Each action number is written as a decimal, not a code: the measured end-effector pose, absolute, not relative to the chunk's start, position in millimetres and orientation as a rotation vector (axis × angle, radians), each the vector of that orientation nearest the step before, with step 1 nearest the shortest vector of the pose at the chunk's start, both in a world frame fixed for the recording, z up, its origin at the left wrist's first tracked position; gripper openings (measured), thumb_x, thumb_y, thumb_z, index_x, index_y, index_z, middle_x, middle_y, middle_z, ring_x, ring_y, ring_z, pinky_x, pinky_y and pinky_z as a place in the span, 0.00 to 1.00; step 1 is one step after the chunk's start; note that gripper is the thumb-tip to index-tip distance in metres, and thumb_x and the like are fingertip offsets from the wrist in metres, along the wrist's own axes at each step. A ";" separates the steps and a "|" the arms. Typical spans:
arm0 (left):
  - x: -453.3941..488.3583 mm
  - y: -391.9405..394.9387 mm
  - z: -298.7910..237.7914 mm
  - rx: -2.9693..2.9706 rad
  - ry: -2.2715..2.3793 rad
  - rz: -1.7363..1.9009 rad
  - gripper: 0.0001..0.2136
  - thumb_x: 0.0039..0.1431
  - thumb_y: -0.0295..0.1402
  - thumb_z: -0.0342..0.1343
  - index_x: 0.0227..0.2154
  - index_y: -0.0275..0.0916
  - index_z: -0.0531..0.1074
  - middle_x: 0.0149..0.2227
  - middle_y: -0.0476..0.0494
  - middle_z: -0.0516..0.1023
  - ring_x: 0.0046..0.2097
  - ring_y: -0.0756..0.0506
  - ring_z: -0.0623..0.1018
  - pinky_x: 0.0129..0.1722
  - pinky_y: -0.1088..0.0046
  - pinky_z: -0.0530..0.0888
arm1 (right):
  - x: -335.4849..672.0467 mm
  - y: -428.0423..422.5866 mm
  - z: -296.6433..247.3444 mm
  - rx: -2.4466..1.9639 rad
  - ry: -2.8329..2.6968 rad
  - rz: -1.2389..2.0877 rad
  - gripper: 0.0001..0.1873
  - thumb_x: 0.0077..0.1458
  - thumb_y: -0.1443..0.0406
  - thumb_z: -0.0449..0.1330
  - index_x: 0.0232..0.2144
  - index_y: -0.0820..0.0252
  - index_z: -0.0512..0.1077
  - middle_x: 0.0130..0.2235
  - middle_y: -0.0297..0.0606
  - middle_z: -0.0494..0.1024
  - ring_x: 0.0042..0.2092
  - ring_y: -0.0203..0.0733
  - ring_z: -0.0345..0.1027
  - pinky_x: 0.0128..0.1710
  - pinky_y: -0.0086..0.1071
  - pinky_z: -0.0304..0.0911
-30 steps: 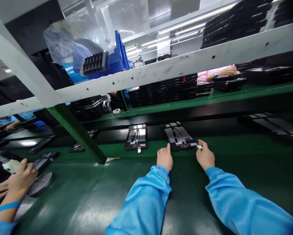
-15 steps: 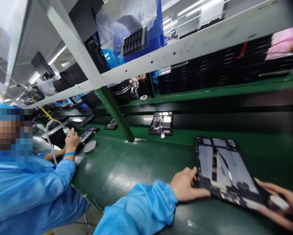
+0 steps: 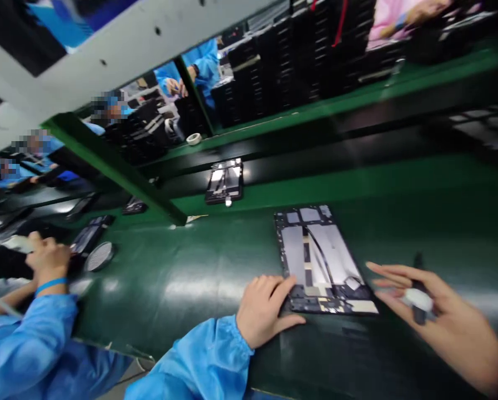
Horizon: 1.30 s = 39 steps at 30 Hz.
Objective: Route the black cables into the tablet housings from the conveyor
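An opened tablet chassis [image 3: 321,261] with bare metal plates and a black cable lies flat on the green bench in front of me. My left hand [image 3: 265,308] rests at its near left corner, fingers spread flat, thumb against the bottom edge. My right hand [image 3: 438,319] hovers just right of the chassis, palm up, fingers partly stretched, with a small white piece [image 3: 417,300] and a thin dark tool lying in its fingers.
A second opened chassis [image 3: 225,181] lies farther back on the black conveyor strip. A green post [image 3: 119,169] slants down to the bench. A co-worker's hands [image 3: 46,258] work at the left beside a round metal dish [image 3: 99,256]. Stacked black trays [image 3: 298,55] fill the far shelf.
The chassis was pulled from the conveyor's edge to the near bench and set flat. My right hand came off it. The view swung downward.
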<state>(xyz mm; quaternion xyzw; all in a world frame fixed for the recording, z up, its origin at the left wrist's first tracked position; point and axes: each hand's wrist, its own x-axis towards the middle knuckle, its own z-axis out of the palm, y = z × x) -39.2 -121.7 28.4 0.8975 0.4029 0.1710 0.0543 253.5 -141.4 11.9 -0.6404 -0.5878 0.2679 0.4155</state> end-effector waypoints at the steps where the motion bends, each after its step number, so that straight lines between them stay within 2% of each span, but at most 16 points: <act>1: -36.7 -122.1 30.4 2.794 1.118 0.542 0.27 0.64 0.51 0.52 0.58 0.39 0.62 0.44 0.40 0.76 0.41 0.43 0.75 0.37 0.66 0.71 | 245.1 -140.9 19.4 -1.558 -1.510 0.751 0.19 0.54 0.53 0.62 0.47 0.52 0.72 0.44 0.46 0.82 0.39 0.50 0.79 0.39 0.40 0.75; 4: -25.5 -124.7 31.4 2.956 0.884 0.619 0.11 0.68 0.36 0.52 0.51 0.42 0.69 0.38 0.47 0.77 0.36 0.47 0.74 0.32 0.70 0.67 | 217.0 -137.1 31.5 -1.396 -1.680 0.911 0.13 0.58 0.63 0.57 0.46 0.53 0.73 0.46 0.42 0.82 0.45 0.48 0.78 0.46 0.40 0.72; 6: -20.0 -125.6 29.8 2.990 0.793 0.715 0.07 0.68 0.30 0.52 0.45 0.42 0.72 0.35 0.49 0.77 0.33 0.48 0.73 0.30 0.72 0.65 | 202.8 -136.0 33.8 -1.310 -1.787 0.977 0.19 0.55 0.72 0.52 0.46 0.54 0.74 0.46 0.39 0.81 0.47 0.46 0.76 0.48 0.38 0.71; 9: -18.6 -125.0 27.7 2.819 0.761 0.841 0.05 0.67 0.28 0.53 0.39 0.40 0.73 0.33 0.49 0.78 0.33 0.49 0.74 0.31 0.73 0.67 | 191.4 -136.7 35.8 -1.250 -1.915 1.015 0.26 0.49 0.78 0.49 0.46 0.53 0.74 0.47 0.38 0.80 0.49 0.44 0.74 0.48 0.37 0.69; 13: -23.0 -124.4 29.1 2.307 0.906 0.864 0.05 0.67 0.30 0.54 0.39 0.40 0.75 0.36 0.48 0.80 0.38 0.49 0.77 0.38 0.74 0.72 | 182.2 -134.7 39.7 -1.265 -1.924 1.043 0.17 0.55 0.76 0.55 0.43 0.55 0.74 0.42 0.39 0.81 0.44 0.45 0.75 0.44 0.35 0.69; 16: -26.4 -125.5 32.6 2.153 1.032 0.817 0.08 0.66 0.34 0.56 0.44 0.41 0.74 0.36 0.47 0.79 0.35 0.49 0.76 0.37 0.73 0.74 | 176.1 -131.7 41.7 -1.274 -1.855 1.050 0.13 0.57 0.74 0.56 0.41 0.56 0.74 0.38 0.37 0.82 0.40 0.43 0.76 0.41 0.34 0.69; 19: -29.4 -126.3 34.7 2.156 1.077 0.801 0.11 0.63 0.38 0.59 0.46 0.41 0.74 0.35 0.47 0.79 0.33 0.49 0.75 0.35 0.73 0.74 | 173.5 -131.0 43.3 -1.272 -1.840 1.050 0.14 0.56 0.75 0.56 0.42 0.56 0.73 0.37 0.37 0.82 0.40 0.43 0.76 0.41 0.35 0.68; 23: -31.1 -125.0 34.0 2.165 1.052 0.831 0.05 0.65 0.34 0.56 0.39 0.41 0.76 0.35 0.47 0.79 0.36 0.48 0.77 0.38 0.73 0.73 | 173.1 -132.3 45.5 -1.282 -1.850 1.032 0.15 0.55 0.75 0.56 0.43 0.56 0.72 0.35 0.35 0.81 0.40 0.45 0.75 0.42 0.36 0.68; 25: -31.2 -124.4 34.0 2.148 1.042 0.824 0.06 0.66 0.32 0.54 0.37 0.41 0.76 0.35 0.47 0.80 0.37 0.49 0.77 0.39 0.73 0.73 | 172.7 -133.0 46.3 -1.275 -1.857 1.033 0.15 0.56 0.74 0.56 0.44 0.56 0.71 0.35 0.34 0.80 0.41 0.45 0.75 0.43 0.36 0.67; 30: -30.3 -125.6 36.7 2.041 1.130 0.760 0.05 0.63 0.34 0.59 0.39 0.41 0.76 0.30 0.50 0.77 0.28 0.51 0.71 0.31 0.76 0.70 | 170.8 -135.4 44.9 -1.292 -1.882 0.990 0.15 0.56 0.74 0.58 0.44 0.56 0.71 0.36 0.35 0.81 0.43 0.46 0.74 0.43 0.37 0.67; 34: -29.4 -125.8 36.7 1.959 1.121 0.740 0.05 0.64 0.31 0.56 0.34 0.40 0.77 0.31 0.49 0.77 0.29 0.52 0.71 0.30 0.77 0.70 | 169.5 -136.5 43.0 -1.303 -1.876 0.989 0.16 0.56 0.74 0.58 0.45 0.55 0.71 0.38 0.35 0.81 0.45 0.47 0.74 0.45 0.39 0.66; 39: -31.7 -125.4 37.4 2.025 1.118 0.719 0.06 0.65 0.33 0.56 0.39 0.41 0.77 0.31 0.49 0.78 0.31 0.50 0.73 0.33 0.75 0.71 | 169.0 -137.1 45.7 -1.297 -1.854 0.997 0.14 0.57 0.74 0.58 0.44 0.54 0.71 0.36 0.35 0.81 0.44 0.47 0.74 0.44 0.39 0.66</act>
